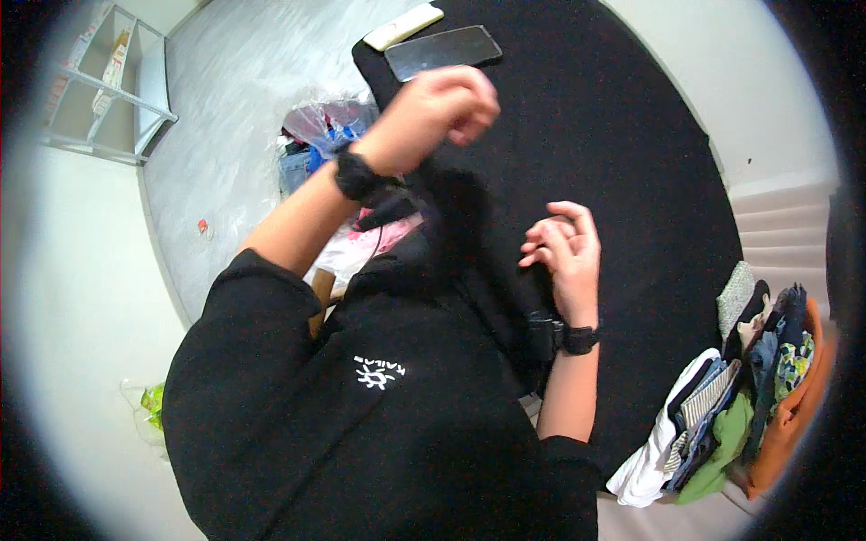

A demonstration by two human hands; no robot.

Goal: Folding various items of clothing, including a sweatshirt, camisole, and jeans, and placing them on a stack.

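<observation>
My left hand (456,105) is raised over the far part of the black-covered table (622,135), just nearer to me than a dark phone (444,52). Its fingers are curled in, slightly smeared by motion, and no object shows in them. My right hand (568,245) hovers over the black cover, to the right of my body. Loosely bent, its fingers stand apart with nothing between them. Each wrist wears a black band (357,173). The cloth lies bare between and around the hands.
Folded clothes (713,406) stand in a row at the right edge, by an orange cloth (783,433). A pale slim case (403,27) lies beyond the phone. Plastic-wrapped clothes (329,131) sit on the grey floor (225,117) at left. A white shelf (135,117) stands far left.
</observation>
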